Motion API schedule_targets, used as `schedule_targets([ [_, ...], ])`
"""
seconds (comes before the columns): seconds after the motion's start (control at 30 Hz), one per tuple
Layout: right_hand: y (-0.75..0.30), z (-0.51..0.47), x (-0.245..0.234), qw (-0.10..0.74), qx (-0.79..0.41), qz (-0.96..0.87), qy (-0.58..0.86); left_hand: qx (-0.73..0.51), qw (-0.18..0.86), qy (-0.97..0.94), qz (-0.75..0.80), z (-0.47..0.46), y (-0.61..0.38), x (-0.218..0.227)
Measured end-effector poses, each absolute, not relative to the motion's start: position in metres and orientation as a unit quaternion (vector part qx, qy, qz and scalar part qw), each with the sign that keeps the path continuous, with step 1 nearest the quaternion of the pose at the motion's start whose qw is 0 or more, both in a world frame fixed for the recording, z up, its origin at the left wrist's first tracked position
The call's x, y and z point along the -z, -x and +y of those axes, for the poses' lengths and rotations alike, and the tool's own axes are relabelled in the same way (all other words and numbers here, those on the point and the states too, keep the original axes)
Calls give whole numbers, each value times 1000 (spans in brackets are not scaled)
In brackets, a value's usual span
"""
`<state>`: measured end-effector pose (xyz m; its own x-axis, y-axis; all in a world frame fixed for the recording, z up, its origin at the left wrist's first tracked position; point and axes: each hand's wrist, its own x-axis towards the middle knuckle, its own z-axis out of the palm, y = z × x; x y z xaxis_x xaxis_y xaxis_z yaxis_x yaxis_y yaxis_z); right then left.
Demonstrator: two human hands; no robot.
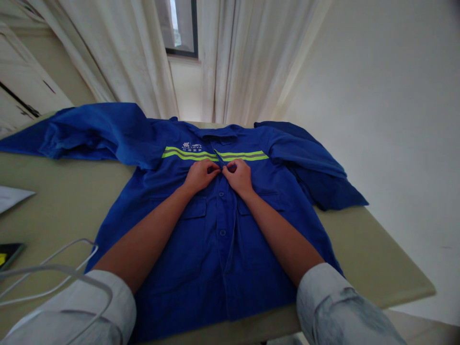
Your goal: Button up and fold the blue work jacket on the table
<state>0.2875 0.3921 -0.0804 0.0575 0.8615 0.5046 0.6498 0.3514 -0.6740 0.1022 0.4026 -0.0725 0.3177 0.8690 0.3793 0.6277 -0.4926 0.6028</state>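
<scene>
A blue work jacket lies front side up, with a yellow-green reflective stripe across the chest and a white printed logo. My left hand and my right hand meet at the front placket, just below the stripe. Both pinch the jacket's front edges between thumb and fingers; whatever small part lies between the fingertips is hidden. Lower on the placket, a button and another button show uncovered. Chest pockets with flaps sit beneath my forearms.
The jacket is spread over a greenish-yellow table. White cables loop at the lower left over my sleeve. A dark device and a white paper lie at the left edge. Curtains and a white wall stand behind.
</scene>
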Motion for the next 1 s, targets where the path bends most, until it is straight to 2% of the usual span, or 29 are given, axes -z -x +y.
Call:
schedule_targets([
  [0.2, -288, 393, 80, 475, -121, -700, 519, -354, 179, -798, 453, 403, -102, 72],
  [0.47, -288, 392, 81, 452, -77, -671, 582, -360, 174, -796, 454, 404, -102, 73],
  [0.73, -293, 396, 80, 496, -182, -702, 478, -392, 209, -794, 415, 406, -98, 74],
  [1.0, -286, 390, 79, 465, -103, -691, 543, -388, 214, -810, 383, 406, -98, 74],
])
